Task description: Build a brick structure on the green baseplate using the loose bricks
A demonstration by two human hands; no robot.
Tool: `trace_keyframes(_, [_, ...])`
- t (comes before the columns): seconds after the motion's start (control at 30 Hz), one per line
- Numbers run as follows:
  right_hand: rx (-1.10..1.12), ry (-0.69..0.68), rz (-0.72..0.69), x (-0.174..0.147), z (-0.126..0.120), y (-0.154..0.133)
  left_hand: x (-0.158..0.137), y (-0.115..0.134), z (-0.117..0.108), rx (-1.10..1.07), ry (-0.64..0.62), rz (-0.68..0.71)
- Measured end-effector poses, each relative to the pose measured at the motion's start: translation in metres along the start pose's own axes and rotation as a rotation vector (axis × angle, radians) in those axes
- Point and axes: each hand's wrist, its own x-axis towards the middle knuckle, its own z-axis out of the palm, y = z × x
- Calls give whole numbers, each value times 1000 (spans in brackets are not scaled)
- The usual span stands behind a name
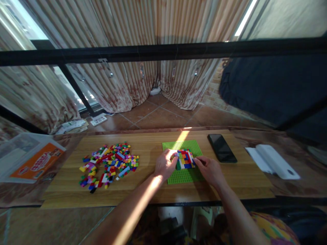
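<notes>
A green studded baseplate (182, 177) lies on the wooden table, carrying a flat block of toy bricks (185, 158) in red, white, blue, orange, yellow and green. My left hand (165, 164) rests at the left edge of this block, its fingers and thumb curled against the bricks. At the opposite edge, my right hand (209, 170) has thumb and index finger pinched together, touching the block's side. Whatever may be between those right fingertips is too small to make out. Sunlight falls across the plate's far edge and my left hand.
A spread-out pile of loose bricks (112, 163) covers the table's left part. A black phone (222, 148) lies right of the baseplate. Beyond the table (148, 194) stand a clear plastic box (15, 146) with an orange label at left and a white object (277, 161) at right.
</notes>
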Motion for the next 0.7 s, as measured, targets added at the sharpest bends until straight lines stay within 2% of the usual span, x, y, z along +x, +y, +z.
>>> trace_keyframes(0.2, [0,-4,8,0,1,2,2,1,-7,175,-23,115])
trace_keyframes(0.37, [-21,5,3,1,1,1,9,4,-5,382,-60,128])
trace_keyframes(0.53, [-1,-6,-19,0,0,0,17,12,-4,320,-90,-51])
trace_keyframes(0.7, [-5,-12,-16,0,-1,-1,18,9,-6,40,-102,-263])
